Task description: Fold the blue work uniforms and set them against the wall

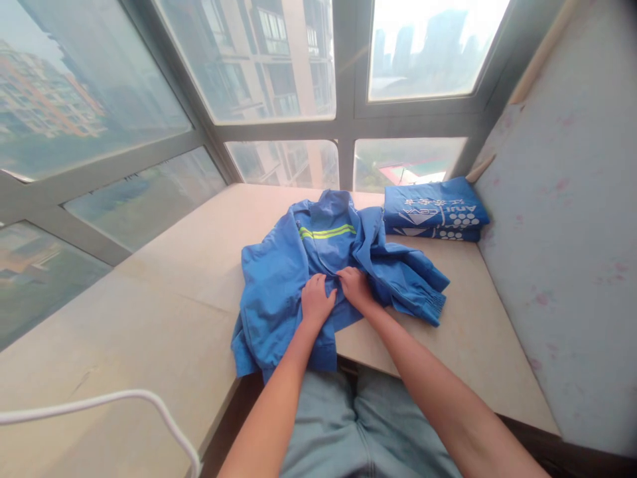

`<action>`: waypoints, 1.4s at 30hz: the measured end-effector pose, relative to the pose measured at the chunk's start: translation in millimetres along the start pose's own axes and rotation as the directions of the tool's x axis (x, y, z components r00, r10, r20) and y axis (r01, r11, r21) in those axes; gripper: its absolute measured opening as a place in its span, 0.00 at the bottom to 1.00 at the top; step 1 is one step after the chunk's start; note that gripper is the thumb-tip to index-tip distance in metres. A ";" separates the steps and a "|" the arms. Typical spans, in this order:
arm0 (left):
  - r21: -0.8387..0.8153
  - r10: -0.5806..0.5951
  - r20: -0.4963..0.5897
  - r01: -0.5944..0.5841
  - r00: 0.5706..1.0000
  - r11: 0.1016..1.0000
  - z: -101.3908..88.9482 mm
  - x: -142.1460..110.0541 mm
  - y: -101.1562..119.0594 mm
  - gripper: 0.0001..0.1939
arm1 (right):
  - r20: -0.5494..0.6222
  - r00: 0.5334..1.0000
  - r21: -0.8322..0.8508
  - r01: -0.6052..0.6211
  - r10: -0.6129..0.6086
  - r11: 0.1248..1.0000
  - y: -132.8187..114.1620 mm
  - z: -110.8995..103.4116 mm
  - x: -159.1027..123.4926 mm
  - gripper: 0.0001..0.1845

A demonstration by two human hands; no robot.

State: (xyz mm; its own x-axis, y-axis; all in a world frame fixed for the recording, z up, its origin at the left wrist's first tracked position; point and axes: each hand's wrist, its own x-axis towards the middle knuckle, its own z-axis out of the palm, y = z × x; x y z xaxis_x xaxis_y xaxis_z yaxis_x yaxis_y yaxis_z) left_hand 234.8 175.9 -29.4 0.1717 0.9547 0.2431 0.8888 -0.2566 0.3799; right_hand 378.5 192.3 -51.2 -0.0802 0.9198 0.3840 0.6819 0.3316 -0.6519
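A blue work jacket (279, 279) with a yellow-green reflective stripe lies crumpled on the beige window ledge (189, 265), one cuffed sleeve trailing to the right. My left hand (316, 300) and my right hand (354, 285) sit side by side on the jacket's middle, near its front opening. Both hands have their fingers curled into the cloth, gripping it. The jacket's lower hem hangs over the ledge's front edge toward my lap.
A stack of two folded blue garments with white print (434, 211) rests at the back right against the wall (572, 232). Large windows (269, 60) close off the back and left. A white cable (114, 401) runs across the lower left ledge.
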 end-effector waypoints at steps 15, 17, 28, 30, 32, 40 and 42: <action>-0.168 0.158 0.078 -0.143 0.984 0.975 0.6 -22.3 4.1 0.11 | -0.169 0.981 0.251 -0.054 0.099 0.967 -4.7 0.6 -56.6 0.13; -0.194 0.173 0.077 -0.156 0.982 0.968 2.2 -23.2 3.1 0.10 | -0.188 0.977 0.239 -0.058 0.105 0.969 -5.2 0.6 -56.2 0.14; -0.361 0.208 0.074 -0.169 0.975 0.917 3.4 -20.9 -5.3 0.07 | -0.149 0.972 0.261 -0.140 0.183 0.955 2.5 4.1 -49.3 0.15; -0.400 0.205 0.069 -0.161 0.976 0.902 3.5 -19.5 -7.2 0.08 | -0.148 0.969 0.282 -0.148 0.195 0.948 3.6 3.5 -48.6 0.14; -0.435 0.202 0.063 -0.155 0.977 0.887 3.8 -18.2 -8.8 0.09 | -0.139 0.973 0.291 -0.140 0.187 0.946 2.8 2.1 -51.7 0.15; -0.522 0.253 0.054 -0.189 0.966 0.832 3.3 -21.8 -7.8 0.09 | -0.208 0.946 0.271 -0.189 0.250 0.944 -3.5 7.3 -67.0 0.15; -0.541 0.266 0.047 -0.200 0.963 0.817 3.1 -22.4 -6.3 0.09 | -0.221 0.937 0.269 -0.207 0.269 0.941 -2.4 9.1 -67.0 0.15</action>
State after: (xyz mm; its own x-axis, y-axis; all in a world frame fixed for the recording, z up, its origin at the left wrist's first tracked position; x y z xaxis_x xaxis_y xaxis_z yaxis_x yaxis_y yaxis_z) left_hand 226.6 156.6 -40.0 0.4215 0.8580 0.2935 0.4618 -0.4817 0.7448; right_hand 375.6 131.8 -81.4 0.2693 0.9051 0.3289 0.4628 0.1779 -0.8684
